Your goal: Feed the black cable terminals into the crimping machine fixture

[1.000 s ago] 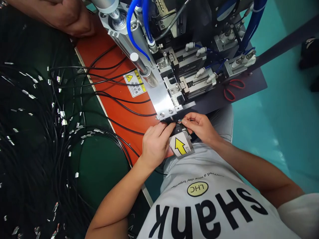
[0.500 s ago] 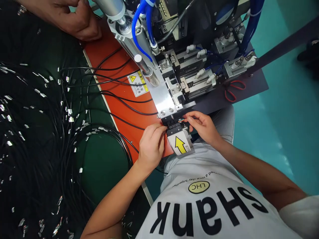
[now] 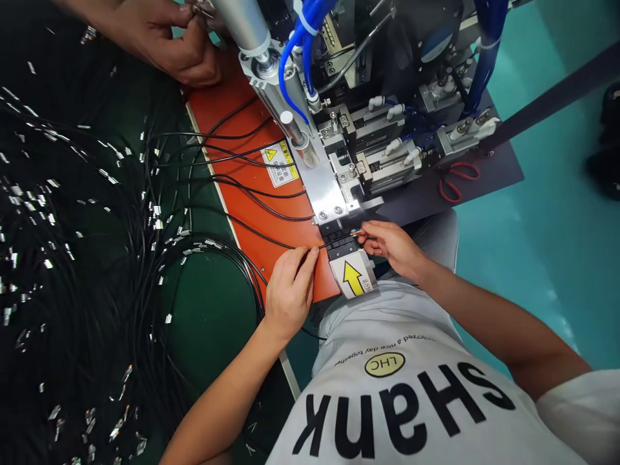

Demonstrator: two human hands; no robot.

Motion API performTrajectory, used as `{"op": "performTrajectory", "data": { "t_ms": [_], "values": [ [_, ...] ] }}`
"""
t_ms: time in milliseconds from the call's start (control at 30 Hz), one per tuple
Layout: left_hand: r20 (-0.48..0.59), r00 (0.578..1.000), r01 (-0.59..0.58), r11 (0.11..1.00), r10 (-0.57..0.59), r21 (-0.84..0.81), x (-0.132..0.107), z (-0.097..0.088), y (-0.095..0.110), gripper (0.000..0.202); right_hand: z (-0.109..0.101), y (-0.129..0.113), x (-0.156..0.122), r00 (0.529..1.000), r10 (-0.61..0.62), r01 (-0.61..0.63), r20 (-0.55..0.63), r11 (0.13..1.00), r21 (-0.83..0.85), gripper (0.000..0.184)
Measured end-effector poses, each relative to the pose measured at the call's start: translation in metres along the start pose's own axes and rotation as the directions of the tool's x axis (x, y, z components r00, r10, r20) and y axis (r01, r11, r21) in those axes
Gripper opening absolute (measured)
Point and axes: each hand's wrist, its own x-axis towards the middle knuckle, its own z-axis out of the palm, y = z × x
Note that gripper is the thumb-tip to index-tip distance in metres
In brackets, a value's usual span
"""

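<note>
A thin black cable (image 3: 274, 243) crosses the orange plate and runs into the small black slotted block (image 3: 341, 245) at the front of the machine. My left hand (image 3: 290, 284) pinches the cable just left of the block, thumb and forefinger together. At the block's right side, my right hand (image 3: 393, 247) pinches the fine coloured wires (image 3: 357, 232) at the cable's stripped end. Below the block is a white cover with a yellow arrow (image 3: 352, 278). The silver press frame (image 3: 323, 194) stands just behind both hands.
Several black cables with shiny ends (image 3: 150, 226) lie heaped and coiled on the green mat (image 3: 208, 310) at left. Another person's hand (image 3: 194, 55) is at the upper left. Red-handled scissors (image 3: 458, 181) lie on the dark base plate, near pneumatic cylinders (image 3: 394, 165) and blue hoses (image 3: 295, 39).
The view has shifted, so the machine sits farther right. My left hand has moved slightly left along the cable, away from the block. My right hand keeps its pinch on the wires.
</note>
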Motion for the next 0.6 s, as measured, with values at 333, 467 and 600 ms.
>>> {"op": "performTrajectory", "data": {
  "t_ms": [333, 467, 600],
  "values": [
    [-0.006, 0.996, 0.093, 0.996, -0.093, 0.009, 0.005, -0.001, 0.006, 0.049, -0.024, 0.021, -0.014, 0.989, -0.07, 0.074, -0.131, 0.997, 0.022, 0.037],
    [0.162, 0.987, 0.013, 1.0, -0.012, -0.004, -0.001, -0.041, 0.012, 0.036, -0.025, 0.016, -0.027, 0.973, -0.163, 0.169, -0.165, 0.985, 0.026, 0.03],
    [0.489, 0.766, -0.45, 0.891, 0.418, -0.059, -0.04, -0.074, 0.023, 0.015, -0.032, 0.011, -0.037, 0.968, -0.193, 0.199, -0.16, 0.98, 0.018, 0.022]
  ]
}}
